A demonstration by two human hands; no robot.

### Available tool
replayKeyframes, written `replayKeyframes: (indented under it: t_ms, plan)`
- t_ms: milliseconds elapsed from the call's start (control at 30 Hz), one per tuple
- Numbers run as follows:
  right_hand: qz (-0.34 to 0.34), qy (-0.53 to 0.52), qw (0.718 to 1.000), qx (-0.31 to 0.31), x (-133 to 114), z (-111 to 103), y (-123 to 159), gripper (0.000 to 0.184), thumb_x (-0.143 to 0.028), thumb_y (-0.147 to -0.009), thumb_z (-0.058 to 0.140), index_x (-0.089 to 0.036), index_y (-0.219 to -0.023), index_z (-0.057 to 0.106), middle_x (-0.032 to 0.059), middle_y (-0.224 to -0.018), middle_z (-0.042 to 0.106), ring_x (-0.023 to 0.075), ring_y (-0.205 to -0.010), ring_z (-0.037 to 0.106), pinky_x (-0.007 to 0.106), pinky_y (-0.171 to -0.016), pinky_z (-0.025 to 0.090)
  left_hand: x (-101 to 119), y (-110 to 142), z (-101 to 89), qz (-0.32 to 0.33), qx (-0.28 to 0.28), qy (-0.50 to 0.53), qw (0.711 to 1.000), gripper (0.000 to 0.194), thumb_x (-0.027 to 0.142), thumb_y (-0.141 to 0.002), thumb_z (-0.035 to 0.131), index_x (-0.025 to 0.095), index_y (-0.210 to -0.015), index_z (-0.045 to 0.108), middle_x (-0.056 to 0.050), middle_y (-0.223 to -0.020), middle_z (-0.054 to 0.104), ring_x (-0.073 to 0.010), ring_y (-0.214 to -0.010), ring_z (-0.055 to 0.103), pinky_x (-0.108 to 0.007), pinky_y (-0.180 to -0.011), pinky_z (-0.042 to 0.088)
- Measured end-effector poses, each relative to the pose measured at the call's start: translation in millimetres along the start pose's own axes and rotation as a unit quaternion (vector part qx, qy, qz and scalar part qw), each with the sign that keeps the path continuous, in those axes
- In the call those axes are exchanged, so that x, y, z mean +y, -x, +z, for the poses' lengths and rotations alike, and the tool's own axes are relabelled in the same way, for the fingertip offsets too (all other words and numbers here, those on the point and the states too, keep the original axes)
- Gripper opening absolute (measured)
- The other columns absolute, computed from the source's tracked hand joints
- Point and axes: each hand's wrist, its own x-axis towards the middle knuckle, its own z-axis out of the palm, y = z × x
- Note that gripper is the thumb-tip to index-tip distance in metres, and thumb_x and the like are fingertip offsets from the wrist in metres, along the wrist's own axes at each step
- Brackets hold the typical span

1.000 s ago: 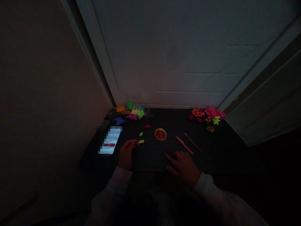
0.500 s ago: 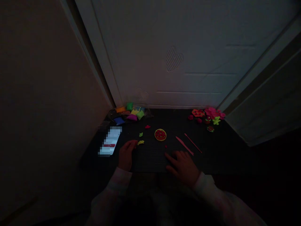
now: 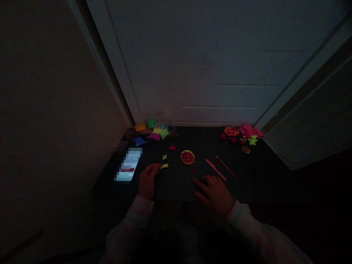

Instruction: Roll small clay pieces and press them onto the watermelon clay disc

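Observation:
My left hand rests on the dark table, fingertips pressed together beside a small yellow clay piece; whatever is between them is hidden. To the right, my right hand lies low on the tabletop with thumb and index finger apart. Its index fingertip touches down just in front of a tiny red clay ball. Beyond the hands sits a round clay pizza, red with a yellow rim and small dots. A light green clay piece and a red one lie left of it.
A pink plastic knife and a thin pink stick lie right of the pizza. A lit phone is at the left. Coloured clay packets lie back left, clay figures back right. A white door stands behind.

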Motion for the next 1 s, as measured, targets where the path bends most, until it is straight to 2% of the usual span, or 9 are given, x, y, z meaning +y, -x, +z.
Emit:
replayKeyframes:
  t_ms: [100,233,367,500,633,733,900,1000]
  plan:
    - [-0.030,-0.009,0.999,-0.011,0.3,0.9,-0.1,0.044,-0.049,-0.079,0.039,-0.031,-0.119,0.043,0.0077,-0.096,0.053,0.0207,-0.082,0.046,0.034,-0.069,0.031,-0.7,-0.3,-0.2,0.000,-0.003,-0.002,1.000,0.024,0.038,-0.062,0.060,0.016,-0.071,0.066,-0.001,-0.069,0.064,-0.0134,-0.067,0.054,-0.025,-0.065,0.039]
    - [0.006,-0.007,1.000,-0.009,-1.5,1.1,0.9,0.044,-0.046,-0.080,0.038,-0.026,-0.119,0.044,0.0097,-0.097,0.052,0.0214,-0.083,0.046,0.035,-0.070,0.031,-0.9,-0.4,-0.1,0.003,-0.003,-0.002,1.000,0.025,0.038,-0.063,0.059,0.017,-0.073,0.066,-0.001,-0.071,0.064,-0.0138,-0.068,0.054,-0.025,-0.065,0.039]
    - [-0.026,-0.017,0.999,-0.017,-3.9,0.3,1.8,0.046,-0.048,-0.079,0.039,-0.030,-0.121,0.041,0.0082,-0.098,0.053,0.0210,-0.083,0.046,0.035,-0.071,0.031,1.0,-0.6,-0.5,0.000,-0.009,-0.010,1.000,0.024,0.037,-0.063,0.060,0.016,-0.072,0.066,-0.002,-0.070,0.064,-0.0141,-0.068,0.054,-0.025,-0.065,0.039]
    - [0.005,-0.008,1.000,-0.010,-4.2,-0.2,1.4,0.045,-0.046,-0.080,0.039,-0.026,-0.120,0.044,0.0097,-0.098,0.052,0.0214,-0.084,0.045,0.035,-0.071,0.031,2.9,-0.3,-0.7,-0.002,-0.013,-0.017,1.000,0.024,0.037,-0.063,0.059,0.017,-0.073,0.066,-0.001,-0.071,0.064,-0.0135,-0.068,0.053,-0.025,-0.065,0.039]
    - [-0.034,-0.027,0.999,-0.027,-4.5,0.8,1.4,0.047,-0.050,-0.079,0.038,-0.030,-0.122,0.040,0.0083,-0.101,0.052,0.0221,-0.087,0.045,0.036,-0.073,0.030,3.9,0.7,0.0,-0.004,-0.017,-0.019,1.000,0.023,0.037,-0.064,0.058,0.017,-0.073,0.065,-0.001,-0.070,0.063,-0.0132,-0.068,0.053,-0.024,-0.065,0.039]
    - [0.009,-0.015,1.000,-0.021,-4.8,0.2,0.5,0.046,-0.047,-0.081,0.036,-0.025,-0.121,0.042,0.0100,-0.101,0.052,0.0226,-0.087,0.045,0.035,-0.072,0.031,4.0,0.9,0.4,-0.002,-0.019,-0.016,1.000,0.025,0.038,-0.064,0.057,0.017,-0.073,0.065,-0.001,-0.071,0.064,-0.0136,-0.069,0.053,-0.025,-0.065,0.039]
    - [-0.029,-0.021,0.999,-0.028,-6.8,-1.6,-1.2,0.046,-0.050,-0.080,0.035,-0.030,-0.120,0.042,0.0082,-0.101,0.052,0.0214,-0.085,0.045,0.035,-0.073,0.030,3.7,0.5,-0.4,0.001,-0.020,-0.025,0.999,0.024,0.037,-0.063,0.058,0.016,-0.073,0.065,-0.001,-0.072,0.064,-0.0139,-0.069,0.054,-0.025,-0.066,0.040]
    - [0.010,-0.009,1.000,-0.014,-7.0,-2.0,-2.3,0.045,-0.047,-0.081,0.036,-0.027,-0.120,0.043,0.0096,-0.101,0.052,0.0214,-0.086,0.045,0.034,-0.072,0.030,2.9,0.1,-1.0,0.004,-0.020,-0.026,0.999,0.025,0.038,-0.064,0.058,0.016,-0.074,0.065,-0.001,-0.073,0.064,-0.0138,-0.069,0.054,-0.025,-0.066,0.040]
